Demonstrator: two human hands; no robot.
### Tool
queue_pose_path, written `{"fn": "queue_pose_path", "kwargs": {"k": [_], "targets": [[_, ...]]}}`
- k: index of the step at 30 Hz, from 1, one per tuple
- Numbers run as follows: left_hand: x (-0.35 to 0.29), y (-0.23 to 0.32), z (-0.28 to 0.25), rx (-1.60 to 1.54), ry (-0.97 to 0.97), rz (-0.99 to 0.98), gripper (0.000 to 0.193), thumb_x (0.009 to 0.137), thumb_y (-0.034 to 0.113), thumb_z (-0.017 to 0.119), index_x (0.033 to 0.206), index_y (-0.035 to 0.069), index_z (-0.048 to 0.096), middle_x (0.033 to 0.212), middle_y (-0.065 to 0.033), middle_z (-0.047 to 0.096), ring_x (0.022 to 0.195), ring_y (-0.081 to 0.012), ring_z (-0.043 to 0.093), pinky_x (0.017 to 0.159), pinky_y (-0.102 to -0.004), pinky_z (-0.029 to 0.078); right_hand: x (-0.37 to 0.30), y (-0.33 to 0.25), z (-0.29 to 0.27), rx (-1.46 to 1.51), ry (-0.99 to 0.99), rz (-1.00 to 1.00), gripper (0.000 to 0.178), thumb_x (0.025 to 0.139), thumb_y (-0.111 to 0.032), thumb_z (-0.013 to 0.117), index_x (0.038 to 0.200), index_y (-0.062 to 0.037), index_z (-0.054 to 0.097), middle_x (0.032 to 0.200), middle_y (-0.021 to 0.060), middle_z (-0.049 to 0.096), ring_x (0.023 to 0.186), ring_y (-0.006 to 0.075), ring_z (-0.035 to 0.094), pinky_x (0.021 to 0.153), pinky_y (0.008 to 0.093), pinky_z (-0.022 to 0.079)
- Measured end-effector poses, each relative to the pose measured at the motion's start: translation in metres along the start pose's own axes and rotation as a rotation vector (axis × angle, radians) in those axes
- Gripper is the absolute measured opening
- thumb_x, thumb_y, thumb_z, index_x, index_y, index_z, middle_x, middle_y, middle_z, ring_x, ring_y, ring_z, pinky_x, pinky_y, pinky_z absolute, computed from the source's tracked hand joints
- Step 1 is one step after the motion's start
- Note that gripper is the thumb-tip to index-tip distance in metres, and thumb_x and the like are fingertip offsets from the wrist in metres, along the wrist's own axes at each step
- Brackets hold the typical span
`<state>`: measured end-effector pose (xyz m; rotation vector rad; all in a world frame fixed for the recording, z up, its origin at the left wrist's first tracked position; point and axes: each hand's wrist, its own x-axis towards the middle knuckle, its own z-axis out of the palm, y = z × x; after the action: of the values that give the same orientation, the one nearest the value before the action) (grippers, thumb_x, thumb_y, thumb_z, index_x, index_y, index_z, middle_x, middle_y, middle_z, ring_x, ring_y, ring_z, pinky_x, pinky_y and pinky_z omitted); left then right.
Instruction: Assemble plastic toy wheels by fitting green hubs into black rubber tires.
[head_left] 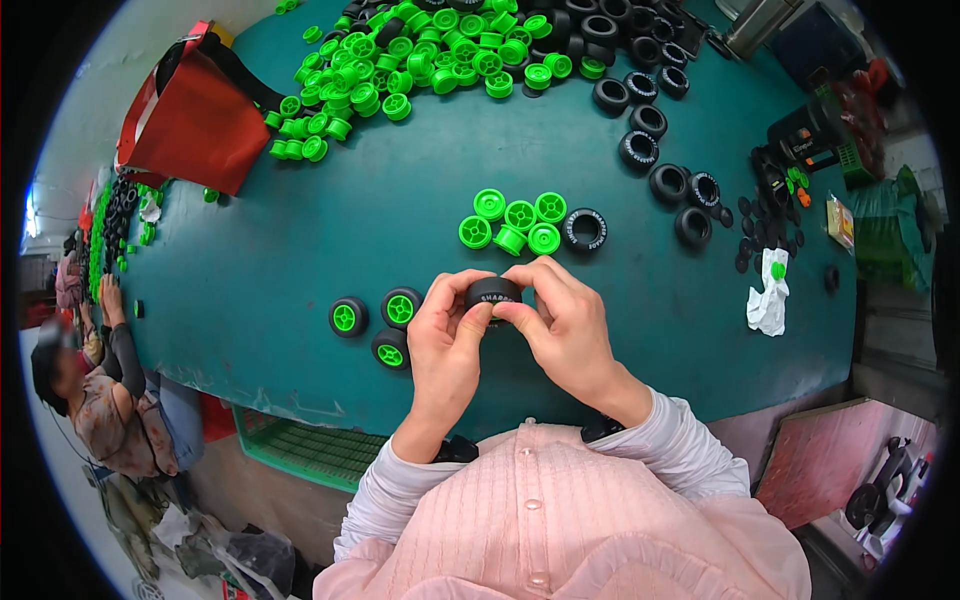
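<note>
Between my two hands is a small black rubber tire (492, 290), with a bit of a green rim showing at its lower edge. My left hand (450, 325) grips its left side, thumb pressed to the front. From the other side my right hand (560, 318) holds it with fingers and thumb. Just beyond my hands lies a cluster of bright green wheel rims (520, 215), and a loose black tire (585, 230) sits beside them. Left of my left hand rest three wheels (390, 347), each a black tire with a green rim inside.
A large heap of green rims (420, 60) covers the far table, with piled black tires (610, 30) to its right. A red bag (200, 120) stands far left. Crumpled white paper (768, 300) lies at right. A person (110, 400) works at the left end.
</note>
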<state>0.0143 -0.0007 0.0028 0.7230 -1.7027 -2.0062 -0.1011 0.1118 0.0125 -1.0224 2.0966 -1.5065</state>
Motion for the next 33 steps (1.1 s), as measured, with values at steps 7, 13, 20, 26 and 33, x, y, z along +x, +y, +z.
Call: {"fn": "queue_pose_path", "kwargs": {"k": [7, 13, 20, 26, 33], "targets": [[0.001, 0.002, 0.002, -0.089, -0.042, -0.050, 0.026, 0.094, -0.004, 0.063, 0.120, -0.007, 0.061, 0.110, -0.0042, 0.060, 0.100, -0.0119, 0.063, 0.091, -0.0267, 0.052, 0.008, 0.015, -0.018, 0.491, -0.205, 0.396, 0.022, 0.086, -0.003, 0.073, 0.107, 0.0016, 0.067, 0.085, 0.0043, 0.066, 0.068, 0.0091, 0.064, 0.059, 0.0313, 0.048], [0.001, -0.003, 0.014, 0.056, 0.057, 0.013, 0.024, 0.093, -0.001, 0.067, 0.117, -0.005, 0.063, 0.104, -0.0054, 0.061, 0.094, -0.0127, 0.065, 0.084, -0.0265, 0.054, 0.007, 0.009, -0.015, 0.097, -0.127, 0.157, 0.021, 0.087, -0.012, 0.075, 0.103, -0.0003, 0.068, 0.085, 0.0075, 0.066, 0.065, 0.0140, 0.064, 0.060, 0.0294, 0.048], [-0.003, 0.008, 0.010, 0.338, -0.007, 0.099, 0.026, 0.093, 0.000, 0.068, 0.118, -0.004, 0.063, 0.100, -0.0069, 0.060, 0.090, -0.0133, 0.065, 0.081, -0.0270, 0.055, 0.006, 0.006, -0.015, 0.064, -0.079, 0.072, 0.020, 0.089, -0.018, 0.076, 0.098, -0.0015, 0.069, 0.085, 0.0086, 0.067, 0.062, 0.0205, 0.063, 0.056, 0.0329, 0.047], [-0.002, 0.011, 0.018, -0.042, 0.018, -0.052, 0.031, 0.093, -0.001, 0.067, 0.123, -0.003, 0.061, 0.102, -0.0049, 0.059, 0.096, -0.0132, 0.064, 0.086, -0.0261, 0.054, 0.006, 0.005, -0.009, -0.022, 0.022, 0.017, 0.023, 0.088, -0.023, 0.076, 0.094, -0.0024, 0.068, 0.084, 0.0103, 0.066, 0.064, 0.0267, 0.064, 0.057, 0.0357, 0.048], [-0.003, 0.006, 0.010, 0.347, 0.005, 0.158, 0.027, 0.096, -0.005, 0.060, 0.123, -0.005, 0.060, 0.110, -0.0028, 0.060, 0.102, -0.0100, 0.058, 0.087, -0.0250, 0.049, 0.005, 0.009, 0.008, 0.062, 0.131, -0.003, 0.019, 0.090, -0.018, 0.074, 0.092, -0.0007, 0.066, 0.082, 0.0117, 0.066, 0.063, 0.0264, 0.063, 0.056, 0.0361, 0.048]]}}
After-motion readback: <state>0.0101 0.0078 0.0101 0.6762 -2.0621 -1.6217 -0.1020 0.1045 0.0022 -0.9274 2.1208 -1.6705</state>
